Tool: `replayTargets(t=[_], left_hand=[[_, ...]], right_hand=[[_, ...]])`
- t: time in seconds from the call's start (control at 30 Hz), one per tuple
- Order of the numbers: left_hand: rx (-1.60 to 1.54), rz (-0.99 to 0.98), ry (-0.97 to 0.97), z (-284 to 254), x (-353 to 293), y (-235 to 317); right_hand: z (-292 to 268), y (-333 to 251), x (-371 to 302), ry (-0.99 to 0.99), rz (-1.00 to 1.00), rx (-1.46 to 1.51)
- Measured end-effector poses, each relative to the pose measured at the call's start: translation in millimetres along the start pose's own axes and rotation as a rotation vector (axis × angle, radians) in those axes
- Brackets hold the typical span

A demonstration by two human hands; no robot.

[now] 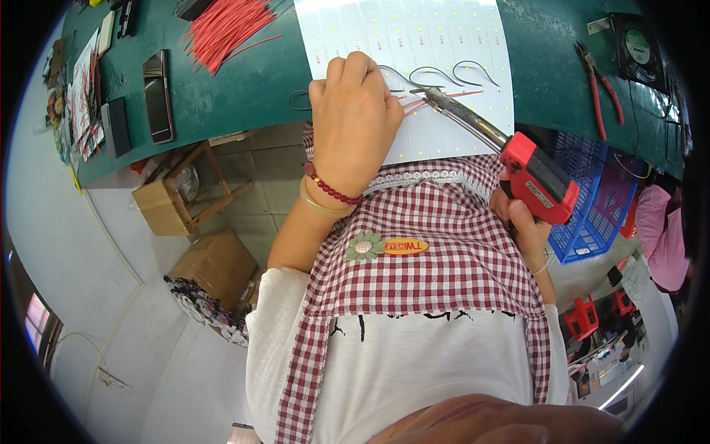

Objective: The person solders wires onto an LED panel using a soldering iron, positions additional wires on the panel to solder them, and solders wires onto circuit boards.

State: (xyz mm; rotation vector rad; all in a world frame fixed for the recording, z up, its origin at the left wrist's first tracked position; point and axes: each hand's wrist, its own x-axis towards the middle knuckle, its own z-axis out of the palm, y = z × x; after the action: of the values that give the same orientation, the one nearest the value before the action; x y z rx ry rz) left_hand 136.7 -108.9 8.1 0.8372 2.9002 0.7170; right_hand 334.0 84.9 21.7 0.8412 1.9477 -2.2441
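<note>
Right grip holds a red soldering gun; left grip over the white board at twelve o'clock.
Green table: red wires at eleven, phone at ten, pliers at two.

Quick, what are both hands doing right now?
Left hand: fingers curled over the white sheet; whether they pinch anything is hidden.
Right hand: closed, holding the red-and-black soldering gun.

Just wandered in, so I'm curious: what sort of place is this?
Probably an electronics workshop: the right hand holds what looks like a red soldering gun over a white board with yellow spots, and red wires lie on the green bench.
</note>
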Motion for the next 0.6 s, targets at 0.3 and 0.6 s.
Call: replayTargets(t=[0.3, 0.6], left_hand=[[0.077, 0.006, 0.017, -11.6, 0.7, -2.7], [0.363, 0.101, 0.430, -67.9, 53.7, -156.7]], right_hand=[[1.6, -5.3, 9.0, -0.027, -0.042, 0.081], [3.4, -24.8, 30.9, -0.024, -0.261, 0.189]])
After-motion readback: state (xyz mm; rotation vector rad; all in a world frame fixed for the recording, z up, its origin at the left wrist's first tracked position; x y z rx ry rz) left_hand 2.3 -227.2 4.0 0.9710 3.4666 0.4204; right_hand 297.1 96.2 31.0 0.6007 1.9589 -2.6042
